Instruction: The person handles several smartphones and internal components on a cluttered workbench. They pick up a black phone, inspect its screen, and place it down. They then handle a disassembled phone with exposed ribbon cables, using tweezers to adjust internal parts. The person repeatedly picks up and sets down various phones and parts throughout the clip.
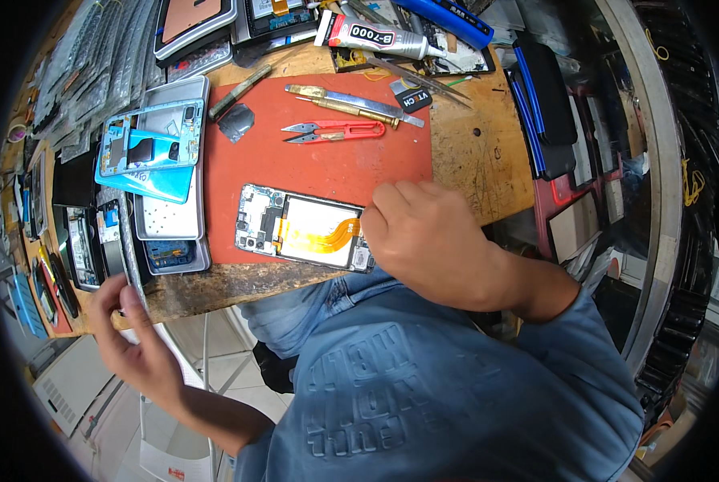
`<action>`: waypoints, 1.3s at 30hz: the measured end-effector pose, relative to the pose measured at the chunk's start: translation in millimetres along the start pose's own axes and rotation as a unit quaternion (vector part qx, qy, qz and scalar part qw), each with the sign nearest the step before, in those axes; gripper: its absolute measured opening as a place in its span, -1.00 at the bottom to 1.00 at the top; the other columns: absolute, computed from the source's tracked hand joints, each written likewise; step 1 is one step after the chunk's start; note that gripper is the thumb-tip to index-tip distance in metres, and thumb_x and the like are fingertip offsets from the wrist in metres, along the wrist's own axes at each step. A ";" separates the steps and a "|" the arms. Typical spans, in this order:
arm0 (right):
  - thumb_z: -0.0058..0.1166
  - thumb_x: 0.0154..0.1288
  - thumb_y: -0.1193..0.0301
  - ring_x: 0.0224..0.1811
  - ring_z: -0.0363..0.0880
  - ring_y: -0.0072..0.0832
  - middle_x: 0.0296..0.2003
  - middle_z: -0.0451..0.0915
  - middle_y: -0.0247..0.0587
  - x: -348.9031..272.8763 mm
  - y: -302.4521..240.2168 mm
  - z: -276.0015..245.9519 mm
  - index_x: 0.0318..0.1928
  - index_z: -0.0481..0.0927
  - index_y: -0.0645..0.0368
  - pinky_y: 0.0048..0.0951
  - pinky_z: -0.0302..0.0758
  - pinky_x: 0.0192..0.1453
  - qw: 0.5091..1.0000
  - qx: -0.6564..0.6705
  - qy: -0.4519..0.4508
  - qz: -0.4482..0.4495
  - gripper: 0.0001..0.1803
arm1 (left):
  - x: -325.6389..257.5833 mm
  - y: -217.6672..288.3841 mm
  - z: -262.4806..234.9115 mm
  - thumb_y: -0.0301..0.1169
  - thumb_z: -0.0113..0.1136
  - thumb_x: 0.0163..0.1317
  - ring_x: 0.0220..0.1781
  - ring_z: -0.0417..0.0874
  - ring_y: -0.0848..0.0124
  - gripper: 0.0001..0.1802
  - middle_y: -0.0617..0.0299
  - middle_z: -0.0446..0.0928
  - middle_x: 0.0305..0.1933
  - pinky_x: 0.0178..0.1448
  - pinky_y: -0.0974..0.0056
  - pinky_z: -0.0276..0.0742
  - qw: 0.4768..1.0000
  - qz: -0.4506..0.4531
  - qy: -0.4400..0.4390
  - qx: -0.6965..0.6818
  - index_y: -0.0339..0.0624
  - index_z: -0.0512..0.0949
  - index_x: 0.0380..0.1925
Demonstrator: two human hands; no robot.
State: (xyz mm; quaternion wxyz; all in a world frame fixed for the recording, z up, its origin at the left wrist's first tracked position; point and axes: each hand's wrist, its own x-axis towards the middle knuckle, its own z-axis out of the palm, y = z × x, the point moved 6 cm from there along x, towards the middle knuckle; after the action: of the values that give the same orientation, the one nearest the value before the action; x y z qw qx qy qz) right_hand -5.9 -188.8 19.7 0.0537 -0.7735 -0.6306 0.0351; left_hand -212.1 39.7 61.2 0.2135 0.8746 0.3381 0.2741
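An opened phone (311,233) lies on the red mat near the front edge of the bench. Its circuit board and cameras show at the left end, and an orange flex cable (327,238) crosses its white middle. Over its right end, my right hand (428,241) is closed with the fingertips pressed together; what they grip is hidden. My left hand (138,341) hovers at the bench's front edge, left of the phone. Its thumb and fingers are apart, with nothing visible in them. Nearest to it are a grey tray and opened phone parts.
Red-handled thread snips (335,131), a brass screwdriver (347,111) and a metal blade lie behind the phone. A grey tray (152,217) with screws and a blue back cover (162,175) stands left. A glue tube (375,36) and tweezers (424,80) lie at the back.
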 end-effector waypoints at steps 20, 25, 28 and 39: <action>0.24 0.24 0.54 -0.28 0.64 -0.23 -0.32 0.61 -0.20 -17.2 40.8 5.2 -0.17 0.70 0.21 -0.19 0.56 -0.23 0.962 0.238 0.134 0.022 -0.86 | -14.4 -75.5 6.1 -0.15 0.41 0.37 0.37 0.50 -0.05 -0.31 -0.13 0.50 0.34 0.42 0.00 0.38 0.969 -0.072 -0.026 0.236 -0.24 0.47 0.40; 0.28 0.14 0.58 -0.31 0.57 -0.26 -0.33 0.52 -0.23 -17.7 28.1 8.0 -0.17 0.71 0.24 -0.21 0.52 -0.28 0.970 0.189 0.153 -0.018 -0.79 | -20.9 -93.3 -1.4 -0.30 0.48 0.29 0.29 0.58 0.00 -0.28 -0.16 0.54 0.28 0.37 0.03 0.44 0.980 -0.120 -0.038 0.157 -0.30 0.45 0.40; 0.27 0.10 0.63 -0.30 0.55 -0.22 -0.32 0.52 -0.17 -18.1 32.2 19.5 -0.18 0.68 0.28 -0.17 0.49 -0.26 0.945 0.284 0.164 -0.013 -0.78 | -17.2 -77.2 -3.0 -0.27 0.52 0.24 0.32 0.56 0.00 -0.21 -0.16 0.53 0.30 0.37 0.04 0.45 0.986 -0.035 0.003 0.164 -0.31 0.42 0.41; 0.20 0.24 0.66 -0.42 0.46 -0.55 -0.41 0.53 -0.32 -12.8 47.7 21.9 -0.08 0.69 0.32 -0.48 0.35 -0.35 0.895 0.429 0.072 0.098 -0.77 | -13.6 -74.9 -15.4 -0.09 0.47 0.29 0.38 0.53 -0.06 -0.19 -0.24 0.51 0.34 0.46 -0.03 0.39 0.975 -0.179 0.012 0.130 -0.39 0.43 0.38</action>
State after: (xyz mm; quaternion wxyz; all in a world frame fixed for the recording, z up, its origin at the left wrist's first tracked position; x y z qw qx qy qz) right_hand 35.2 -209.9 -8.3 0.4221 -0.7334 -0.4696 0.2518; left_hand -265.7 83.8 26.5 0.1401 0.8168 0.5245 0.1953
